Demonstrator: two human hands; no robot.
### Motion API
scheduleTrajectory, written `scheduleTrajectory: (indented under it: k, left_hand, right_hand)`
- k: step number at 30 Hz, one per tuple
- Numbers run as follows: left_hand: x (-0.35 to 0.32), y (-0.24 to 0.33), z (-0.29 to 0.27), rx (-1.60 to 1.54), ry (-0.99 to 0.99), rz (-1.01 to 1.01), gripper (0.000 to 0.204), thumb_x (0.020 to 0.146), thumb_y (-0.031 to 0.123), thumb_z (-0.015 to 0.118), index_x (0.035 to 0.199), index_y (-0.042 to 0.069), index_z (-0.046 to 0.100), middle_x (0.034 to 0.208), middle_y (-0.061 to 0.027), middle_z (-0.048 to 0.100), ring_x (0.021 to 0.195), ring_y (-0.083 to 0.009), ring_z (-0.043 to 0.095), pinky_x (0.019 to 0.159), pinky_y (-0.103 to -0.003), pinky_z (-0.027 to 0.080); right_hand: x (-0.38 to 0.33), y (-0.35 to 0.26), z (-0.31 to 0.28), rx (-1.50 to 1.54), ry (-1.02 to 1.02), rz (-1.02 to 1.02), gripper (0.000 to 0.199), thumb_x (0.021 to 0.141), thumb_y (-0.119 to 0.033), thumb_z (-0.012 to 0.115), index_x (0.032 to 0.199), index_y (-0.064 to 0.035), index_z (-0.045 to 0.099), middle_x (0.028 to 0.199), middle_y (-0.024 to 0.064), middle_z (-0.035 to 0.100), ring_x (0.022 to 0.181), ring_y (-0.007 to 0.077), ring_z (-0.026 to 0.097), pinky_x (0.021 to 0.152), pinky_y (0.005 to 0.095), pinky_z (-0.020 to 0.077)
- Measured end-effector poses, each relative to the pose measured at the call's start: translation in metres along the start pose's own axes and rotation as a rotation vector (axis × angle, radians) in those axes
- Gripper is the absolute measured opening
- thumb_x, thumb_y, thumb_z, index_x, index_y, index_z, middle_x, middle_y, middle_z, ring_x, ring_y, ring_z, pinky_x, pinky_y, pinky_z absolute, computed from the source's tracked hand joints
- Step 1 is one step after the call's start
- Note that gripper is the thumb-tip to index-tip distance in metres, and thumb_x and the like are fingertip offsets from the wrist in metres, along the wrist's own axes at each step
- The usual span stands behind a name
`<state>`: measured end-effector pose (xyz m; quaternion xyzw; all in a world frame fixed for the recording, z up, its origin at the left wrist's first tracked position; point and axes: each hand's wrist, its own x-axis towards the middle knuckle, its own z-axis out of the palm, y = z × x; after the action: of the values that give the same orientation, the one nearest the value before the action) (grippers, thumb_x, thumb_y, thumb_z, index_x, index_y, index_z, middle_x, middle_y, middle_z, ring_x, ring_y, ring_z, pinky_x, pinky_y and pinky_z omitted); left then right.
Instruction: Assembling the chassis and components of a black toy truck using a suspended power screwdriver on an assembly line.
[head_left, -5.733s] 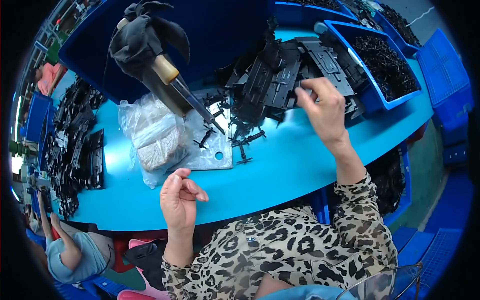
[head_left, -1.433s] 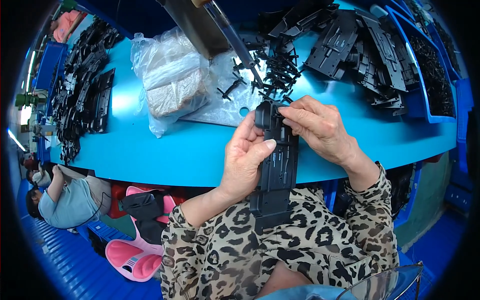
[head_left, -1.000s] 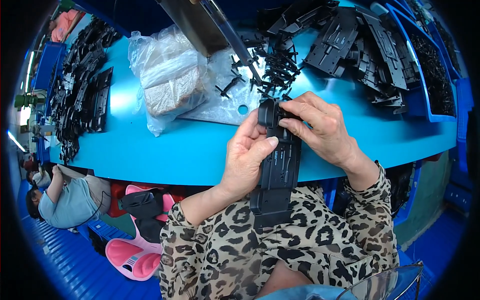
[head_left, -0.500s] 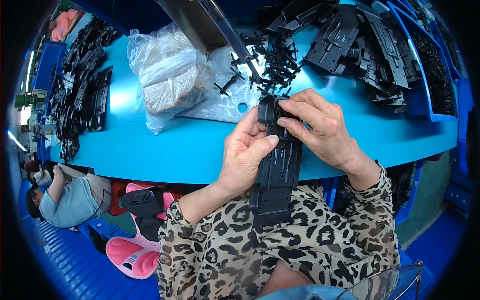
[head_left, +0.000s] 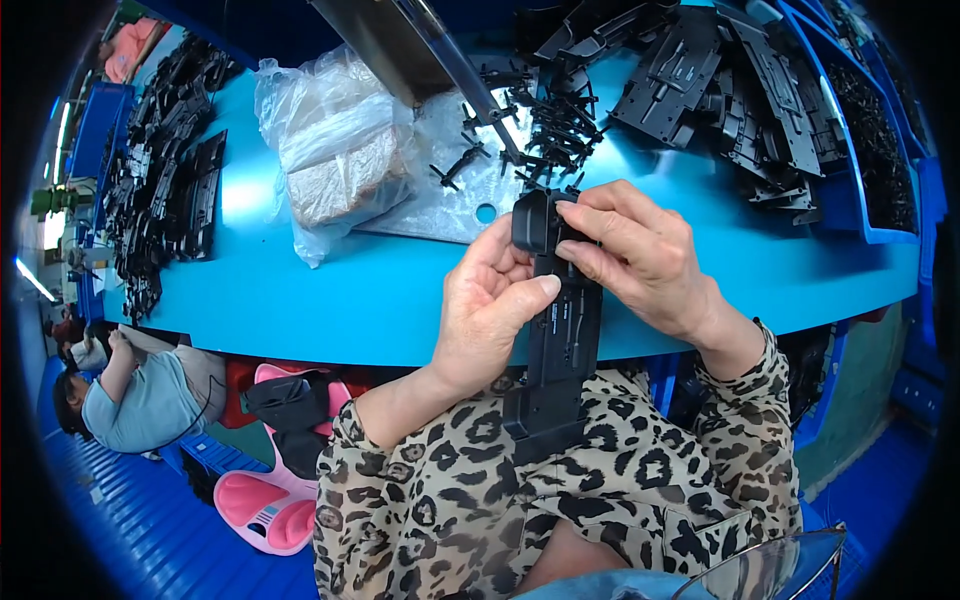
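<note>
One long black plastic housing (head_left: 562,350) held over near edge of desk (head_left: 310,320); left hand (head_left: 485,315) keeps closed grip round it, thumb on top; right hand (head_left: 645,258) touches far end, whether its grip pinches anything cannot tell.

The left hand (head_left: 490,315) grips a long black plastic housing (head_left: 558,345), its thumb across the front, while the right hand (head_left: 645,255) pinches near the housing's upper end; whether a small part sits between those fingertips is hard to tell. Beyond them on the blue worktop (head_left: 330,310), small black pieces (head_left: 565,130) lie heaped partly over a metal plate (head_left: 440,215), beside a plastic-wrapped block (head_left: 345,160). Black panels (head_left: 670,85) are piled at right, near a blue bin (head_left: 888,237); more black parts (head_left: 160,190) cover the left end.
</note>
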<state>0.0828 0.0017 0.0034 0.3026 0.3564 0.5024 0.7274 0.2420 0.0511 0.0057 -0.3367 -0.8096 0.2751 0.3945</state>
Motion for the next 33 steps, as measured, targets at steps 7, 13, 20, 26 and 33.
scheduleTrajectory:
  k: [7, 13, 20, 26, 33]
  left_hand:
    - [0.001, -0.001, 0.000, 0.047, 0.009, 0.001, 0.050, 0.072, -0.004, 0.047, 0.119, -0.006, 0.031, 0.106, -0.0113, 0.048, 0.096, -0.0144, 0.048, 0.084, -0.026, 0.040]
    - [0.001, -0.001, 0.001, 0.030, 0.020, 0.008, 0.045, 0.074, -0.005, 0.047, 0.117, -0.004, 0.034, 0.101, -0.0075, 0.047, 0.090, -0.0097, 0.047, 0.078, -0.021, 0.039]
    - [0.001, -0.001, 0.003, 0.065, 0.022, 0.012, 0.046, 0.074, -0.006, 0.046, 0.118, -0.004, 0.032, 0.100, -0.0077, 0.047, 0.086, -0.0076, 0.048, 0.072, -0.018, 0.040]
    - [-0.001, -0.001, 0.003, 0.078, 0.012, 0.004, 0.047, 0.074, -0.007, 0.045, 0.120, -0.004, 0.031, 0.099, -0.0077, 0.047, 0.086, -0.0071, 0.048, 0.070, -0.017, 0.040]
    - [0.000, -0.003, 0.002, -0.005, 0.066, 0.009, 0.036, 0.078, -0.002, 0.047, 0.113, -0.003, 0.036, 0.099, -0.0086, 0.049, 0.085, -0.0091, 0.050, 0.074, -0.021, 0.042]
  right_hand:
    - [-0.001, 0.000, 0.000, -0.010, -0.010, -0.024, 0.027, 0.065, -0.001, 0.065, 0.091, 0.0026, 0.058, 0.081, 0.0119, 0.055, 0.060, 0.0169, 0.057, 0.047, 0.0235, 0.0466]
    - [-0.001, -0.002, 0.000, -0.036, -0.019, -0.016, 0.024, 0.067, -0.003, 0.063, 0.089, 0.0029, 0.057, 0.081, 0.0112, 0.055, 0.060, 0.0170, 0.057, 0.047, 0.0241, 0.0468]
    - [-0.002, -0.005, 0.001, -0.136, 0.026, -0.049, 0.023, 0.067, -0.004, 0.063, 0.088, 0.0027, 0.056, 0.080, 0.0104, 0.054, 0.059, 0.0189, 0.057, 0.046, 0.0255, 0.0464]
    - [-0.002, -0.008, 0.002, -0.233, 0.061, -0.120, 0.026, 0.064, -0.003, 0.063, 0.088, 0.0037, 0.055, 0.080, 0.0101, 0.054, 0.056, 0.0193, 0.057, 0.044, 0.0253, 0.0459]
    - [-0.003, -0.005, 0.000, -0.247, -0.065, -0.220, 0.029, 0.062, 0.000, 0.060, 0.090, 0.0070, 0.053, 0.081, 0.0117, 0.053, 0.057, 0.0197, 0.056, 0.045, 0.0257, 0.0460]
